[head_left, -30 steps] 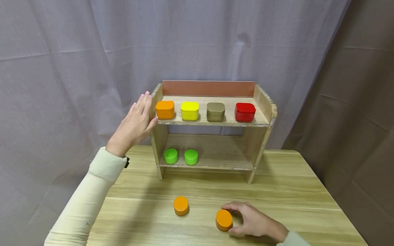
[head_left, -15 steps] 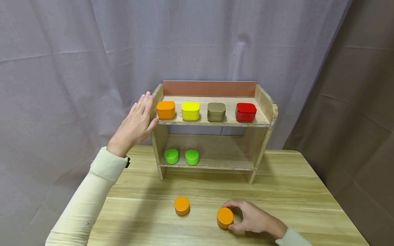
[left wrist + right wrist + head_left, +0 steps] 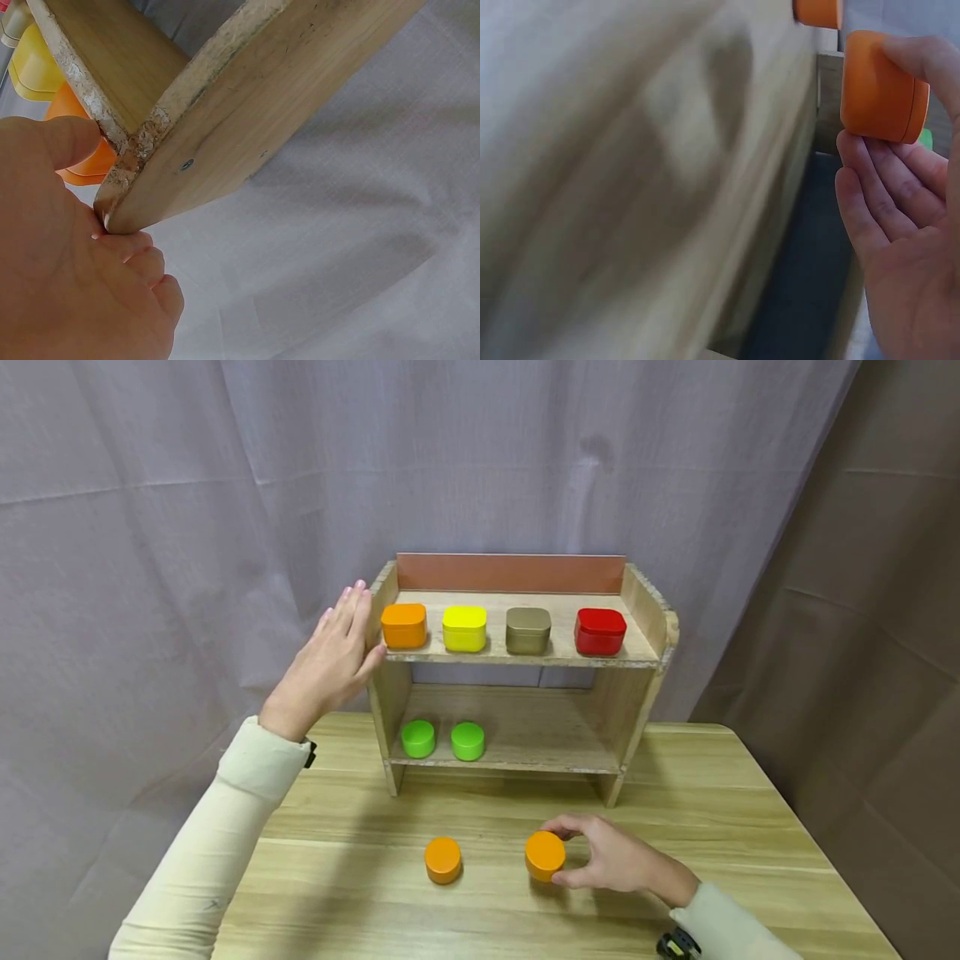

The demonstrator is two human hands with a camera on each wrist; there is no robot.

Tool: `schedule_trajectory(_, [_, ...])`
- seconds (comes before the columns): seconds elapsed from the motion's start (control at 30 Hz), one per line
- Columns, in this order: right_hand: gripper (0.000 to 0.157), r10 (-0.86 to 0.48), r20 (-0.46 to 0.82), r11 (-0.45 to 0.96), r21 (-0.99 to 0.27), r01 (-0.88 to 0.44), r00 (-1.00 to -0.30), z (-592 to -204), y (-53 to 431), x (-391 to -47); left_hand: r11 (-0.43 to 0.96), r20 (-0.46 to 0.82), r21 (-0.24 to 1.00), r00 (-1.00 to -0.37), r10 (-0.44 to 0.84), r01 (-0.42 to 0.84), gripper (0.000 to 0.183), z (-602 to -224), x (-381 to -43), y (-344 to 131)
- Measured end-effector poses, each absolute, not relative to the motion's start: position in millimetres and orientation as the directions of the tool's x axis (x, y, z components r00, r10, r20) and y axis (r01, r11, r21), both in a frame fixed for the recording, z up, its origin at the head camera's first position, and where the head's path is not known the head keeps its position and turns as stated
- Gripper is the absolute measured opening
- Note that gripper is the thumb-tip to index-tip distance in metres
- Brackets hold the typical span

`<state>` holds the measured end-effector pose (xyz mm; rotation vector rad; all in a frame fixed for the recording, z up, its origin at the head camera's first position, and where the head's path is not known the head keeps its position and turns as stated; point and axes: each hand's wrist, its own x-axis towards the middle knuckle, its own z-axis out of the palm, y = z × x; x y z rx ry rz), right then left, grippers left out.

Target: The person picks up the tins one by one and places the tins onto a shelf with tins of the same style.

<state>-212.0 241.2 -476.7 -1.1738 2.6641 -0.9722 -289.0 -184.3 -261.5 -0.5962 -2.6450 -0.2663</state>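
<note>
My right hand (image 3: 618,858) pinches an orange round lidded box (image 3: 544,855) between thumb and fingers, just over the table. In the right wrist view the thumb presses on one side of this box (image 3: 877,86) and the fingertips on the other. A second orange round box (image 3: 442,860) stands on the table to its left. My left hand (image 3: 322,660) rests, fingers straight, against the upper left side of a small wooden shelf (image 3: 525,760); in the left wrist view the thumb is by the shelf's front edge. Two green round boxes (image 3: 467,741) stand at the left of the lower shelf.
Along the upper shelf stand an orange box (image 3: 404,627), a yellow box (image 3: 464,629), a bronze box (image 3: 527,631) and a red box (image 3: 600,632), all with rounded corners. A grey curtain (image 3: 480,460) hangs behind the wooden table (image 3: 337,893).
My right hand has lifted the orange round box off the table and moved it forward, towards the shelf. The left hand stays at the shelf's side.
</note>
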Motion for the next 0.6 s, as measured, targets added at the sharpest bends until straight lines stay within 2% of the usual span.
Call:
schedule_trajectory(0.23, [0.051,-0.689,0.282,0.475,-0.521,-0.709,-0.668,-458,238,-228,0.890,0.433,0.094,-0.823,0.367,0.446,0.075,-261,-289,-184])
schedule_trajectory(0.6, [0.051,-0.621,0.319,0.514,-0.524,-0.679,-0.716,-431,229,-252,0.887,0.438,0.094,-0.819,0.371,0.451,0.075,-262,-289,-184])
